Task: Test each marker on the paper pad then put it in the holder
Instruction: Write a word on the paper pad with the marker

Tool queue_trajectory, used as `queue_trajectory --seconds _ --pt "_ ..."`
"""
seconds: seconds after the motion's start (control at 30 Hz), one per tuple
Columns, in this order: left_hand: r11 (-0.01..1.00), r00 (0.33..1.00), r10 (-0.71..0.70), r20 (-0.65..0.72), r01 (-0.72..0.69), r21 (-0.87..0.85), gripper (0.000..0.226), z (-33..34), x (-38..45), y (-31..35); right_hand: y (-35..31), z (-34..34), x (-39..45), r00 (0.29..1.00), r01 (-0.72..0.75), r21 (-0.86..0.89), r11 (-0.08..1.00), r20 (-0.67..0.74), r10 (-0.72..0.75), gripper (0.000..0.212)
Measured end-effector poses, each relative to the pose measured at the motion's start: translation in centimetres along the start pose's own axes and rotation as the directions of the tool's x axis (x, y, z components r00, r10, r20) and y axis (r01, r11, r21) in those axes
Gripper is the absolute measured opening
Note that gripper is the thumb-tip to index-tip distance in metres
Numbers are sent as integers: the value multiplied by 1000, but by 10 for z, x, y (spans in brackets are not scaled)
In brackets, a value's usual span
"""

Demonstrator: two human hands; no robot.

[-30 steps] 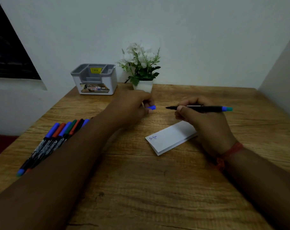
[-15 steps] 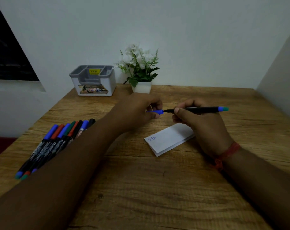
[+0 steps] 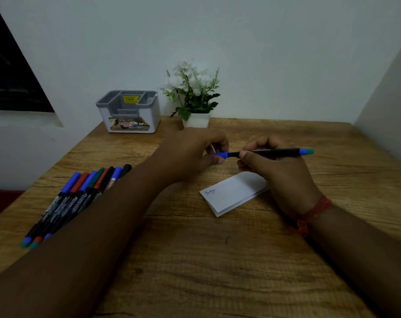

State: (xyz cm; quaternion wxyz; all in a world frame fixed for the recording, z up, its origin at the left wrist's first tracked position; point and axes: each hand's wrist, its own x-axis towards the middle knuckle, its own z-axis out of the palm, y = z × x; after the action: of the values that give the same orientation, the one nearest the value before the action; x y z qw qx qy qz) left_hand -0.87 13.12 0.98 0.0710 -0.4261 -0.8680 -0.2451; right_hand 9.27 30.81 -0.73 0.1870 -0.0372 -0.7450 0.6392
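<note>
Holding the marker [image 3: 270, 152] level above the table [image 3: 218, 260], we judge the cap [image 3: 219, 154] is going back on after the test scribble on the paper pad [image 3: 234, 193]. Our left hand [image 3: 195, 152] pinches the blue cap; our right hand [image 3: 277, 171] is closed round the black barrel, the two almost touching. The pad lies under the right hand. The holder [image 3: 128, 111] stands empty at eleven o'clock, the spare markers [image 3: 80, 198] at nine o'clock.

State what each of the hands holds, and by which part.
The right hand grips the black marker at its front barrel. The left hand pinches its blue cap at the tip end.
</note>
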Motion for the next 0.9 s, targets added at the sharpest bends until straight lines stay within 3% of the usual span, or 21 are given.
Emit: queue_trajectory --seconds 0.33,0.5,0.67,0.77,0.83,0.9 --pt "995 994 92 -59 -95 -38 12 0 0 16 1 -1 2 997 55 -38 998 57 -53 8" --pt "991 988 72 -135 -85 -99 12 4 0 23 0 1 3 996 76 39 996 40 -78 5" --pt "985 991 0 -136 -24 -171 14 11 3 31 0 4 7 998 55 -18 998 -11 -56 16" --pt "999 981 43 -188 -41 11 33 5 4 29 -3 8 8 999 24 65 998 -44 -21 27" --pt "987 975 17 -219 19 158 51 -5 1 20 -8 14 7 999 25 151 988 -34 -20 27" --pt "961 966 -44 -253 110 253 64 -16 0 8 -13 19 5 1000 18 128 992 -24 -15 20"
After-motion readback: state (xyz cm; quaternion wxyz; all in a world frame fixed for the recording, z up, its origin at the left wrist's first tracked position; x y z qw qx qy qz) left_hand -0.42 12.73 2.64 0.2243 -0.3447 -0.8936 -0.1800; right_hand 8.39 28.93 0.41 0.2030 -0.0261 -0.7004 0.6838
